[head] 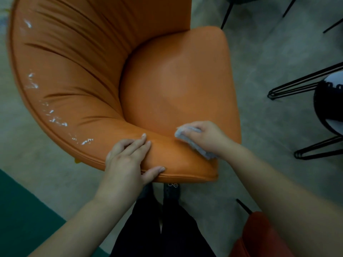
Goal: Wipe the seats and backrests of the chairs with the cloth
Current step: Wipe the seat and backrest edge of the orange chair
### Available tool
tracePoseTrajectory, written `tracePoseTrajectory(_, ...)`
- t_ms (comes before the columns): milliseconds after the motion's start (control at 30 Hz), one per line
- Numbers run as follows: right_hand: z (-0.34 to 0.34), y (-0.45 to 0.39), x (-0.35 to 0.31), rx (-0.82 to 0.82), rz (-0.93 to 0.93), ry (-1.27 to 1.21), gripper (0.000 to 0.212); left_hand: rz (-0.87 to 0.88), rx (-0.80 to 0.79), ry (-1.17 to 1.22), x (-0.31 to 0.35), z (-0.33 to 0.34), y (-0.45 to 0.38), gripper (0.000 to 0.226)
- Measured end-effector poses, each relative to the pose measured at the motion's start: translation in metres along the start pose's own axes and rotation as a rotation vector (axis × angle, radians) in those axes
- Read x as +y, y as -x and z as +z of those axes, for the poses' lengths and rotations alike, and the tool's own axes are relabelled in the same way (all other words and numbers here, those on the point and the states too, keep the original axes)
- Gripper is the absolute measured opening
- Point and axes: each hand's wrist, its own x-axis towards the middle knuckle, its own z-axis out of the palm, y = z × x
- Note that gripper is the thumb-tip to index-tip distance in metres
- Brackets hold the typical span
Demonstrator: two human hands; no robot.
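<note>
Cloth [193,140] gripped by right hand [206,135] on chair [167,80]; left hand [128,158] steadies backrest [74,71]

No text, label, brand, number or sign could be read anywhere in the head view.

Orange chair [167,86], white scuffs; pale grey cloth [193,143].

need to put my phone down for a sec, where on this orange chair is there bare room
The seat cushion is bare between the curved backrest and its front edge. The near corner is crowded: the right hand presses the cloth there, and the left hand rests on the backrest rim.
</note>
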Motion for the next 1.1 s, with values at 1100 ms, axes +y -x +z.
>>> tracePoseTrajectory(1100, 0.146, -0.022, -0.171, 0.113, -0.781, 0.439, 0.042, -0.405, 0.059, 0.344, -0.141, -0.059, 0.016, 0.137)
